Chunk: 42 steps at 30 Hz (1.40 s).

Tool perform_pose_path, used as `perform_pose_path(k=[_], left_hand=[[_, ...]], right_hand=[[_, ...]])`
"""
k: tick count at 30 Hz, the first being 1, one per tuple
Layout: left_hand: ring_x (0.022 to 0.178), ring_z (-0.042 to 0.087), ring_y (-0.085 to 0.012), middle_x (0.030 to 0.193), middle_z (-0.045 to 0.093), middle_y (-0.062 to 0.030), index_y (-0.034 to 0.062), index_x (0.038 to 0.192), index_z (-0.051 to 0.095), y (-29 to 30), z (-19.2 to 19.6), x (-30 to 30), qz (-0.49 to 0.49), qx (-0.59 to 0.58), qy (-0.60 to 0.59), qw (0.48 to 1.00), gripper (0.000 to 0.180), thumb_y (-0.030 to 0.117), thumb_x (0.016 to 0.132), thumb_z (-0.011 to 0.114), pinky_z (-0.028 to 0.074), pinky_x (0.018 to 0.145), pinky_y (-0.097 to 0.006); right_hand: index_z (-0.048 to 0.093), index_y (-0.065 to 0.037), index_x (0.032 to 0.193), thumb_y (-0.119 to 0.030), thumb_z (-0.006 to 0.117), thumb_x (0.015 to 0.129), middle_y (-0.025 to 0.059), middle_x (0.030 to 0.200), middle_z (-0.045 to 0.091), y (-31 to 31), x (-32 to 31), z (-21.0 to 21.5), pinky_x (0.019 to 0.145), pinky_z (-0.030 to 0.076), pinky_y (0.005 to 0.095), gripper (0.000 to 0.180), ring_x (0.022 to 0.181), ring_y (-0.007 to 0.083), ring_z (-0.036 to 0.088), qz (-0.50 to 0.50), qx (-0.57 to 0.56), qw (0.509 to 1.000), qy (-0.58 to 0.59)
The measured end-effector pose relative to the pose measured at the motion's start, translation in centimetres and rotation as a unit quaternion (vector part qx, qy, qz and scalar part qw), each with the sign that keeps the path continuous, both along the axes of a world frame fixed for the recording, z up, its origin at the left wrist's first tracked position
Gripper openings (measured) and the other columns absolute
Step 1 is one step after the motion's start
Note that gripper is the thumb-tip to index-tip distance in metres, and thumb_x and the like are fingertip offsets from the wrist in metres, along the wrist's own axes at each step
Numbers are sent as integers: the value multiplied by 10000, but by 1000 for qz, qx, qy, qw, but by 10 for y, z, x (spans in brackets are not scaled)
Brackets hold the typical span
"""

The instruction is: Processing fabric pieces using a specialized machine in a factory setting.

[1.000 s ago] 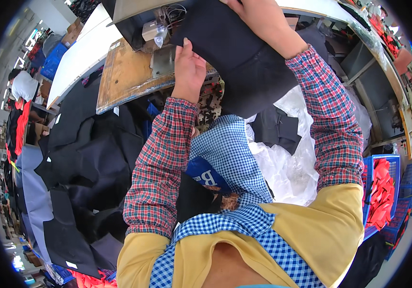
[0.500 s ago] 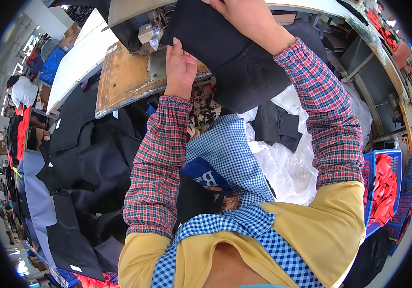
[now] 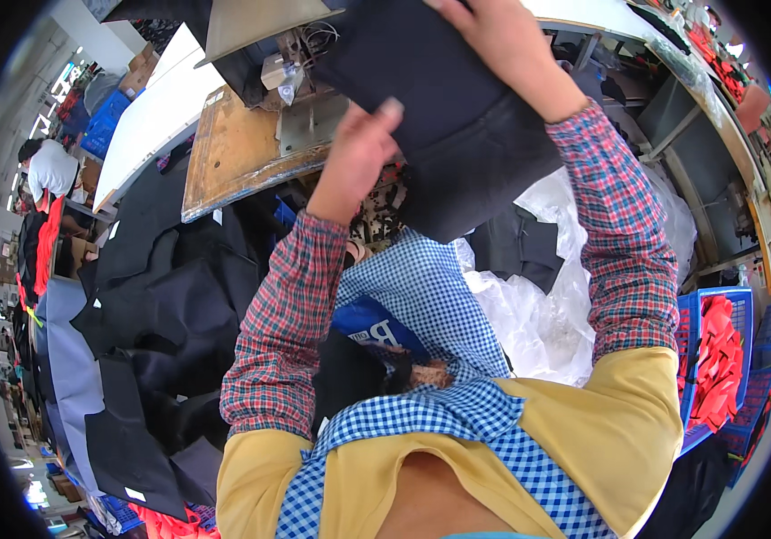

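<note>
A black fabric piece (image 3: 439, 99) hangs in front of me, beside the head of a sewing machine (image 3: 255, 31). My right hand (image 3: 516, 54) grips its upper right part, with some fingertips hidden at the top edge of the view. At the fabric's lower left edge, my left hand (image 3: 363, 157) is slightly blurred, with its fingers apart and a fingertip over the cloth; it does not appear to grip it. Below the machine head, a metal plate (image 3: 305, 126) is set into the worn wooden table (image 3: 233, 148).
Black cut pieces (image 3: 170, 314) are heaped on my left. Crumpled clear plastic (image 3: 538, 323) with a folded black piece (image 3: 516, 242) lies to the right of my apron. A blue basket (image 3: 686, 395) of red pieces (image 3: 718, 359) stands far right. Another person (image 3: 48, 171) is at far left.
My left hand has come off the fabric's left corner and moved down and right along its edge. My right hand and the fabric have shifted slightly right, uncovering more of the metal plate.
</note>
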<state>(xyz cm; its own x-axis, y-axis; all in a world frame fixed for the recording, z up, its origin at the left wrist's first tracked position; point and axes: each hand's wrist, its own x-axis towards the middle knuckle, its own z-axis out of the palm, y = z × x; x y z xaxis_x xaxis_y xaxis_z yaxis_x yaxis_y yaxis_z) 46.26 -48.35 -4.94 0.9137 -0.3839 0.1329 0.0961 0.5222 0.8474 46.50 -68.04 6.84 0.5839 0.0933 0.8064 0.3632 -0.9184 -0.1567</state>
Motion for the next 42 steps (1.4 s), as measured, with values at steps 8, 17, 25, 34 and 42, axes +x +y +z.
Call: perform_pose_path(k=[8,17,25,34,42], left_hand=[[966,603,-120,1087,661,-68,-37,1226,575,5,3,-100,-222,255,-203,919,477,201,844,732,479,875,-261],[807,599,-67,886,680,-15,-8,1046,669,7,20,-148,-47,182,-222,957,252,180,880,700,482,742,-226],[717,587,-79,804,662,-12,-19,1013,651,26,26,-129,-78,273,-181,942,317,239,845,731,472,641,-232],[930,639,-201,1021,672,-131,-21,1170,573,55,7,-76,64,359,-230,902,335,92,862,640,486,843,-308],[1030,611,-237,1133,630,-153,-16,1285,478,44,-9,-27,191,351,-283,872,413,39,890,587,448,927,-314]], right_hand=[[671,68,877,-361,557,961,97,699,666,-89,-79,22,574,457,306,451,615,152,602,-42,250,956,148],[567,-45,1235,-290,701,858,188,1226,581,-46,-162,-22,959,433,428,469,1111,366,554,1,-2,997,-74],[629,33,1009,-218,647,910,110,765,645,17,-158,-45,664,472,306,271,683,196,591,283,36,888,361],[671,-20,1018,-259,641,931,19,784,656,22,-14,-43,736,473,257,256,779,58,567,282,71,909,300],[678,-43,995,-316,658,894,85,829,677,64,106,-32,765,484,319,292,785,183,628,269,-57,934,228]])
